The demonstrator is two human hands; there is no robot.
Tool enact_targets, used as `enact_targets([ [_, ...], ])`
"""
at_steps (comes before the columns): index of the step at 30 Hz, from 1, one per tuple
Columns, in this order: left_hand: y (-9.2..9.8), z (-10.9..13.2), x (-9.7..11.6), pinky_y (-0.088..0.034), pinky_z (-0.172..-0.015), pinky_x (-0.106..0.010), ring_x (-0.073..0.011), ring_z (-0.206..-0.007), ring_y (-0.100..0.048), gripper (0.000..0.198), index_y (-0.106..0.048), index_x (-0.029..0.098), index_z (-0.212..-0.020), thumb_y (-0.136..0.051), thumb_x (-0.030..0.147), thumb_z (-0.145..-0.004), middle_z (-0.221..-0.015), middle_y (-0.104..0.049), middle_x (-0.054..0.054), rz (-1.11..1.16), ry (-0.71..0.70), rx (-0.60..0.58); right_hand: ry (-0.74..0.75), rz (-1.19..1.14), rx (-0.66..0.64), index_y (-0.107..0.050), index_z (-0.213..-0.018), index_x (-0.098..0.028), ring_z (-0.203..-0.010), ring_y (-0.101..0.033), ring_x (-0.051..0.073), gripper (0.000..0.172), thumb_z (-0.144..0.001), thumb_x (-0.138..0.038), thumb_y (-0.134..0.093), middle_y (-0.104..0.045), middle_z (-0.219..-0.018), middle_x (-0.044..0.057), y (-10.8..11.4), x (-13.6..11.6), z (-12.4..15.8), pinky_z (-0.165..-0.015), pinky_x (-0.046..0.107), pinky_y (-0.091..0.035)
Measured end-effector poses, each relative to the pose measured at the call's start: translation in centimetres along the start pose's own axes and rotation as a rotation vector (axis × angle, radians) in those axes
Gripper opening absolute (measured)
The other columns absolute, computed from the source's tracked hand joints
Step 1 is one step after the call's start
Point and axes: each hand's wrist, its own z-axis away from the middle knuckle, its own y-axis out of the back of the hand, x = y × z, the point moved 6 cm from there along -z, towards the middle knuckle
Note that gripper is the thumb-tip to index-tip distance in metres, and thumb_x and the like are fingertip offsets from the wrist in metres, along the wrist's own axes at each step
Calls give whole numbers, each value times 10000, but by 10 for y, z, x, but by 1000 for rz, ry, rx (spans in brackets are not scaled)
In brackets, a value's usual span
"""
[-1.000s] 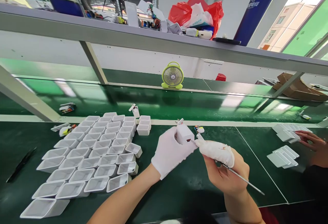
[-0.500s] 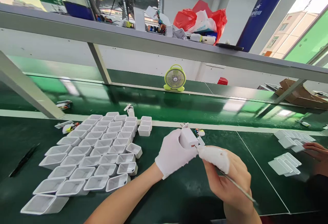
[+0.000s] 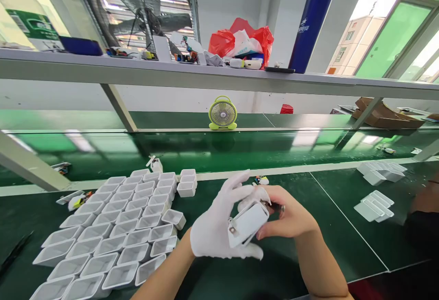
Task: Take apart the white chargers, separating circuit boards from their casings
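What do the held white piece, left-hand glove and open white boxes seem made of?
White piece: probably hard plastic, smooth, with crisp straight edges.
Glove: likely thin fabric, matt, hugging the fingers without shine.
Open boxes: likely rigid plastic, smooth, with uniform rounded rims.

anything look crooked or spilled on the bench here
Yes: one open white plastic case, at the right edge of the rows of white cases, sits turned at an angle to its neighbours, breaking their line. Nothing looks spilled.
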Motion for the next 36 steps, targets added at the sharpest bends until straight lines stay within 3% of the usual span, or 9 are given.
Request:
enact_targets([
  [3,7,0,7,-379,-1152,-648,-427,-1374,-502,1336,-334,394,-1547,-1029,485,-410,-1500,-487,-155,92,-60,-110,144,297,172,-696,-964,-189,-606,-367,101,277,-882,-442,-771,-494,-708,-48,2,-24,8,-535,239,-336],
  [5,9,1,9,-442,-1106,-616,-407,-1298,-574,1319,-287,410,-1574,-1001,532,-471,-1456,-544,-148,241,-11,-148,198,417,217,-693,-1054,-211,-603,-375,108,263,-899,-414,-761,-489,-711,-51,1,-34,12,-536,243,-340],
  [11,-5,9,13,-475,-1110,-561,-390,-1308,-593,647,-526,272,-1474,-616,601,-924,-1411,-636,-153,431,150,-161,304,604,277,-636,-1031,-229,-623,-409,127,103,-962,-298,-672,-467,-716,-43,-4,-41,14,-522,243,-347],
  [17,-7,8,17,-500,-1098,-560,-399,-1350,-562,670,-601,240,-1386,-477,720,-935,-1401,-643,-160,483,160,-94,341,767,335,-599,-1024,-226,-611,-412,143,67,-962,-204,-613,-457,-711,-34,-8,-47,18,-510,270,-322],
  [24,11,-7,24,-457,-1142,-581,-430,-1363,-520,889,-681,240,-1241,-951,632,-491,-1384,-628,-151,323,51,-91,399,857,317,-602,-1271,-235,-598,-468,151,326,-957,-152,-573,-503,-704,-28,-13,-50,22,-515,266,-393],
  [28,2,1,28,-636,-830,-440,-304,-978,-732,599,-665,242,-1255,-779,607,-794,-1263,-688,-145,377,142,-95,414,853,289,-612,-1210,-228,-595,-453,149,269,-957,-142,-579,-505,-702,-23,-16,-46,20,-508,262,-384],
  [30,-2,5,28,-636,-688,-377,-243,-792,-735,558,-631,240,-1311,-612,634,-917,-1159,-726,-133,407,185,-88,402,843,297,-619,-1174,-220,-595,-451,147,220,-964,-161,-592,-493,-703,-22,-16,-45,20,-501,259,-379],
  [32,-1,7,27,-637,-739,-388,-252,-820,-734,564,-641,230,-1325,-524,644,-959,-1152,-736,-129,385,210,-45,367,834,287,-622,-1203,-220,-614,-485,155,228,-977,-208,-602,-513,-730,-9,-14,-43,20,-511,262,-410],
  [36,11,14,19,-602,-941,-412,-325,-1142,-677,541,-690,248,-1313,-572,624,-942,-1223,-731,-100,296,290,84,261,734,294,-636,-1317,-248,-787,-595,217,339,-1027,-392,-536,-594,-944,83,-3,-42,20,-639,333,-536],
])
